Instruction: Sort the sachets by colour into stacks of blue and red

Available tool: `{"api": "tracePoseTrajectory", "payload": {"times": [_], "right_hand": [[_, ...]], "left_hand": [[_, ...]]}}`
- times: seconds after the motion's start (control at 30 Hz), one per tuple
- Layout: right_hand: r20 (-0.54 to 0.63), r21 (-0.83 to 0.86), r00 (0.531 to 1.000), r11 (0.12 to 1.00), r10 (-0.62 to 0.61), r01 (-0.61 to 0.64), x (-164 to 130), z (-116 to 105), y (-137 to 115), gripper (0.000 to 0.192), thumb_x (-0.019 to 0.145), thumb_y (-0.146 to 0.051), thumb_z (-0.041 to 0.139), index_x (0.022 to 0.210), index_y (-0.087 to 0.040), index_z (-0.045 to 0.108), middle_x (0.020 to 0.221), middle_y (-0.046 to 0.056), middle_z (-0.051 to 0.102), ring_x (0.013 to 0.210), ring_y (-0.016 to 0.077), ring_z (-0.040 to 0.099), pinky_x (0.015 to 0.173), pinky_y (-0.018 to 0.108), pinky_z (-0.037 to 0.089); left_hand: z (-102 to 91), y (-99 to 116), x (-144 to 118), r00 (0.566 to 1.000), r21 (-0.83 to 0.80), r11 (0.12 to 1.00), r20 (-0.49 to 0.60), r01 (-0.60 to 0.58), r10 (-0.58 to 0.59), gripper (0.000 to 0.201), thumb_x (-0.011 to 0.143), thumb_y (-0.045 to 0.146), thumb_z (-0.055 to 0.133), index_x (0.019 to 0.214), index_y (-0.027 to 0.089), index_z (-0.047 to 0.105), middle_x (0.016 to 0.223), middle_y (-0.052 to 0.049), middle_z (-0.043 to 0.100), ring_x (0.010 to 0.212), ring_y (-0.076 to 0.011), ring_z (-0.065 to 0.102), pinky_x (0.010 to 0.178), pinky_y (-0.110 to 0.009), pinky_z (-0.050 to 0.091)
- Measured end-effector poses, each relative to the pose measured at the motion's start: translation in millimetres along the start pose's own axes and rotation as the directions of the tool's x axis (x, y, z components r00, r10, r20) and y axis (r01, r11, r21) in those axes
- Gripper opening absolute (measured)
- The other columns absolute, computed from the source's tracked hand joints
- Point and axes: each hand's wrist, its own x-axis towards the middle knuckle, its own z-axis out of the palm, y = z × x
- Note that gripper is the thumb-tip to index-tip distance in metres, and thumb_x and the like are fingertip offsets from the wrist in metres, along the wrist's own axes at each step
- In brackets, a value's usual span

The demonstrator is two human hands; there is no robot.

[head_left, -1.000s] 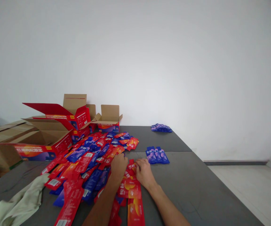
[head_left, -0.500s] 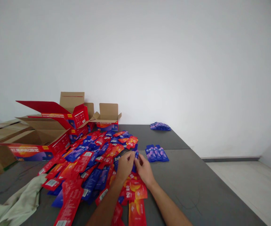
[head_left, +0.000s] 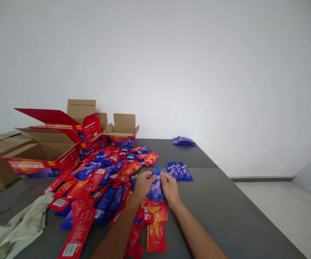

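Observation:
Between my two hands is a blue pouch [head_left: 155, 190] with a purple fruit print, its front toward me. My left hand [head_left: 144, 185] pinches its left edge near the top, and my right hand [head_left: 170, 187] grips the right edge. Below it lie red-orange pouches [head_left: 156, 235]. A heap of red and blue pouches [head_left: 104, 180] spreads to the left of my hands. Just beyond my right hand, a short row of blue pouches [head_left: 179, 171] lies overlapping on the table.
Open red cartons [head_left: 69, 158] stand at the left and back, with a smaller open carton [head_left: 122, 139] by the wall. A pile of blue pouches [head_left: 184, 141] lies at the table's far end. A pale green cloth [head_left: 20, 228] rests at the front left of the dark table [head_left: 225, 216].
The blue pouch between my hands has come up into plain view, face toward me. My hands have moved slightly apart, one at each side of it. The view has tilted slightly down.

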Motion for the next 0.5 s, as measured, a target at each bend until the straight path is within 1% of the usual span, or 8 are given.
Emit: {"api": "tracePoseTrajectory", "payload": {"times": [0.07,0.2,0.27,0.33,0.4,0.43,0.47,0.5], "right_hand": [[-0.038,-0.021,0.999,1.0,-0.011,0.011,2,-2,3,0.051,0.089,-0.065,0.048,0.064,-0.021,0.041,0.059,-0.006,0.035,0.057,0.0102,0.032,0.052,0.021,0.026],[-0.092,0.014,0.996,1.0,0.008,-0.006,6,-5,12,0.051,0.087,-0.066,0.049,0.066,-0.02,0.047,0.059,-0.006,0.043,0.057,0.0109,0.036,0.053,0.021,0.029],[-0.087,-0.002,0.996,1.0,0.022,-0.022,9,-7,17,0.05,0.088,-0.065,0.048,0.07,-0.019,0.053,0.062,-0.004,0.051,0.06,0.0123,0.042,0.055,0.021,0.032],[-0.088,-0.084,0.996,0.996,0.006,-0.013,15,-13,22,0.046,0.092,-0.059,0.044,0.082,-0.017,0.062,0.071,0.0,0.06,0.067,0.0153,0.051,0.061,0.023,0.04],[-0.102,-0.235,0.994,0.972,-0.045,0.02,23,-23,27,0.039,0.095,-0.045,0.04,0.102,-0.016,0.065,0.086,0.005,0.068,0.079,0.0195,0.059,0.075,0.028,0.046],[-0.117,-0.324,0.99,0.945,-0.084,0.042,28,-30,29,0.037,0.094,-0.036,0.039,0.112,-0.014,0.064,0.095,0.009,0.069,0.087,0.0212,0.062,0.083,0.031,0.047],[-0.131,-0.43,0.983,0.901,-0.129,0.061,32,-37,31,0.038,0.093,-0.029,0.039,0.116,-0.013,0.063,0.104,0.012,0.069,0.096,0.0229,0.062,0.091,0.034,0.045],[-0.108,-0.542,0.98,0.836,-0.168,0.084,36,-44,33,0.039,0.09,-0.023,0.04,0.118,-0.012,0.064,0.113,0.015,0.067,0.107,0.0245,0.06,0.099,0.036,0.042]], "left_hand": [[1.5,2,-3,0.998,-0.043,0.998,0.046,0.052,-0.05,0.026,0.075,0.04,0.065,0.07,0.015,0.066,0.064,-0.001,0.064,0.06,-0.0136,0.057,0.055,-0.022,0.042],[4.9,-3,-6,0.964,-0.169,0.971,0.23,0.172,-0.131,0.022,0.067,0.033,0.072,0.076,0.013,0.068,0.066,-0.001,0.066,0.056,-0.0124,0.058,0.056,-0.023,0.044],[6.7,-8,-5,0.953,-0.199,0.955,0.255,0.219,-0.165,0.026,0.061,0.032,0.076,0.076,0.013,0.067,0.065,-0.001,0.066,0.056,-0.0131,0.059,0.056,-0.023,0.045],[8.5,-14,1,0.957,-0.199,0.951,0.219,0.237,-0.192,0.03,0.059,0.036,0.08,0.073,0.013,0.066,0.062,-0.001,0.064,0.055,-0.0132,0.059,0.055,-0.023,0.045],[11.1,-18,11,0.968,-0.147,0.962,0.136,0.228,-0.209,0.032,0.058,0.039,0.081,0.067,0.014,0.064,0.058,0.001,0.061,0.053,-0.012,0.056,0.052,-0.022,0.042],[13.1,-19,17,0.974,-0.102,0.97,0.088,0.219,-0.21,0.032,0.058,0.039,0.082,0.064,0.014,0.062,0.056,0.002,0.059,0.052,-0.0114,0.055,0.051,-0.021,0.04],[15.8,-20,25,0.978,-0.054,0.976,0.035,0.209,-0.207,0.032,0.058,0.037,0.082,0.061,0.014,0.06,0.054,0.003,0.056,0.051,-0.0109,0.053,0.05,-0.021,0.039],[19.5,-21,33,0.98,-0.012,0.98,-0.003,0.201,-0.201,0.03,0.059,0.035,0.081,0.06,0.015,0.059,0.053,0.003,0.055,0.051,-0.0109,0.053,0.05,-0.021,0.038]]}}
